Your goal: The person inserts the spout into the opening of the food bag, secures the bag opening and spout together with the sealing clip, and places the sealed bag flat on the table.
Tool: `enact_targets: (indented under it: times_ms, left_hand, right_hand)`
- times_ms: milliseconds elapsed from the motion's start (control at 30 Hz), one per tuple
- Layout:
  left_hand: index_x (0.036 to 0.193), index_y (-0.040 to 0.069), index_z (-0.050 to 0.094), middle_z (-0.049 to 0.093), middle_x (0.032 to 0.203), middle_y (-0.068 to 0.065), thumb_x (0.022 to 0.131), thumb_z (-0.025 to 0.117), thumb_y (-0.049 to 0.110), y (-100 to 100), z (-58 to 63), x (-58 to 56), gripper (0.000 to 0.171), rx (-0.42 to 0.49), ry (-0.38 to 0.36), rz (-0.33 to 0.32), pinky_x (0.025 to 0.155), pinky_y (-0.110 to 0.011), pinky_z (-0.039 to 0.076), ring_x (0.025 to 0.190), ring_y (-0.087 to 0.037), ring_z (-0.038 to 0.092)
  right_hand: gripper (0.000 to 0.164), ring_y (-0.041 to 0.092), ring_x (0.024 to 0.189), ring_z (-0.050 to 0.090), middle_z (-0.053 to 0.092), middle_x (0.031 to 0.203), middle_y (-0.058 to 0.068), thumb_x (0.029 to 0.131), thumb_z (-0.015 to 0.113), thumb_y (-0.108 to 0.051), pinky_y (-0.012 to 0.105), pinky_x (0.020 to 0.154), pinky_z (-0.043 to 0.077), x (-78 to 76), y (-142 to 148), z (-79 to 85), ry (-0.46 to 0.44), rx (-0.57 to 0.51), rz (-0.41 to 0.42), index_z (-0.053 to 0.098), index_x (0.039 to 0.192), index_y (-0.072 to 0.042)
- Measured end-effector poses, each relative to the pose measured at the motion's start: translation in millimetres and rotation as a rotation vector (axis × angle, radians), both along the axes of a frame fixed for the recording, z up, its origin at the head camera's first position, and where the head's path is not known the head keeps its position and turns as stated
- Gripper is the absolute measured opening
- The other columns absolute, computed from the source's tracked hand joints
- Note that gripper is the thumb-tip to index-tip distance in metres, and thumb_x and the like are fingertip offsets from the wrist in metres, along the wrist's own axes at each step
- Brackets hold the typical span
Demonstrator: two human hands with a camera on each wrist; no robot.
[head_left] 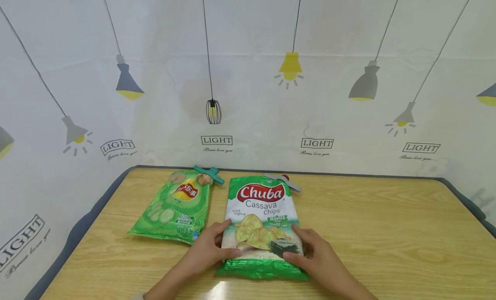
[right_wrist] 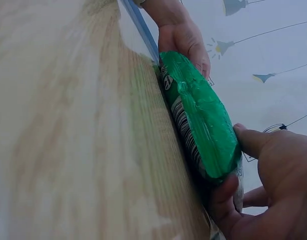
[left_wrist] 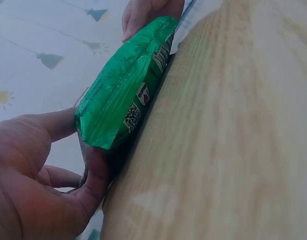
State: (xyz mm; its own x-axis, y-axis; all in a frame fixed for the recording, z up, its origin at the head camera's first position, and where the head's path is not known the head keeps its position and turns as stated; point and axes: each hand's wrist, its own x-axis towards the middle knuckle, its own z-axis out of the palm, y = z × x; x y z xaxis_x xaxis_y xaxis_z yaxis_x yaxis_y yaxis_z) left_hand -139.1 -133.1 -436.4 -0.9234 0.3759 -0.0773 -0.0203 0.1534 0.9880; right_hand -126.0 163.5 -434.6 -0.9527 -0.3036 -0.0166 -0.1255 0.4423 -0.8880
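A green and white bag of Chuba cassava chips (head_left: 259,205) lies face up on the table, its top pointing away from me. A grey bag clip (head_left: 293,186) sits across its top right corner. My left hand (head_left: 209,246) grips the lower left side of this bag, thumb on the front. On the lower right side, my right hand (head_left: 319,255) holds it in the same way. Both wrist views show the bag's green bottom edge, with thumb above and fingers beneath: the left hand (left_wrist: 38,175) at one corner, the right hand (right_wrist: 283,180) at the other.
Left of the held bag lies a green bag of potato chips (head_left: 164,214), with a teal clip (head_left: 210,175) at its top. The wooden table (head_left: 387,231) has a dark edge at the back. Behind it hangs a pale cloth (head_left: 248,80) printed with lamps.
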Motion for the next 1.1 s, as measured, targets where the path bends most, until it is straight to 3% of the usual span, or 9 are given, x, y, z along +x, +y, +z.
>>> enact_targets:
  times_ms: [67,300,433,633,700,900,1100]
  left_hand:
    - [0.145,-0.010,0.027,0.047,0.108,-0.017,0.079,0.081,0.019,1.0,1.2,0.5,0.090,-0.027,0.002,0.010,0.058,-0.025,0.048,0.093,-0.022,0.058]
    - [0.144,-0.009,0.031,0.048,0.107,-0.015,0.079,0.080,0.021,5.6,2.5,-1.1,0.087,-0.094,0.053,0.020,0.058,-0.026,0.047,0.089,-0.020,0.057]
    - [0.144,-0.007,0.034,0.050,0.104,-0.012,0.078,0.081,0.025,9.9,0.8,-4.9,0.087,-0.162,0.089,0.037,0.055,-0.026,0.045,0.070,-0.016,0.051]
    - [0.144,-0.006,0.036,0.051,0.106,-0.010,0.078,0.081,0.029,19.9,-2.4,-13.0,0.087,-0.216,0.116,0.042,0.062,-0.027,0.044,0.079,-0.019,0.049]
    - [0.144,-0.006,0.035,0.051,0.106,-0.010,0.078,0.081,0.028,23.3,-2.2,-15.6,0.088,-0.203,0.109,0.037,0.066,-0.027,0.044,0.084,-0.019,0.048]
    - [0.145,-0.008,0.030,0.049,0.105,-0.012,0.078,0.081,0.023,29.1,-3.0,-20.9,0.089,-0.139,0.084,0.032,0.060,-0.025,0.044,0.078,-0.017,0.049]
    - [0.145,-0.007,0.030,0.049,0.107,-0.011,0.078,0.081,0.026,28.9,-7.1,-22.5,0.091,-0.161,0.074,0.030,0.067,-0.025,0.043,0.088,-0.020,0.047]
  right_hand:
    - [0.078,0.019,0.095,0.054,0.050,0.128,0.017,0.085,0.072,-0.038,0.026,0.074,0.048,0.5,0.7,1.6,0.020,0.047,0.006,0.039,0.143,0.002]
    - [0.079,0.018,0.087,0.047,0.054,0.114,0.007,0.083,0.071,-0.047,0.025,0.069,0.042,-2.9,6.9,8.7,0.065,0.193,0.038,0.042,0.143,-0.004]
    - [0.080,0.018,0.081,0.046,0.052,0.109,0.008,0.084,0.071,-0.044,0.024,0.063,0.042,-7.5,12.1,11.0,0.065,0.191,0.059,0.040,0.144,0.000]
    - [0.080,0.012,0.073,0.048,0.052,0.111,0.012,0.085,0.071,-0.038,0.025,0.059,0.045,-13.2,23.9,12.3,0.087,0.180,0.098,0.036,0.144,0.005]
    - [0.080,0.010,0.069,0.049,0.052,0.112,0.013,0.085,0.072,-0.037,0.025,0.057,0.046,-14.4,26.3,12.3,0.085,0.174,0.089,0.036,0.144,0.005]
    - [0.079,0.012,0.072,0.047,0.052,0.115,0.012,0.085,0.072,-0.037,0.025,0.057,0.044,-19.1,30.7,11.6,0.073,0.163,0.071,0.037,0.144,0.003]
    - [0.081,0.012,0.065,0.048,0.050,0.116,0.015,0.085,0.073,-0.035,0.025,0.054,0.044,-20.7,30.1,10.3,0.040,0.150,0.083,0.035,0.145,0.004]
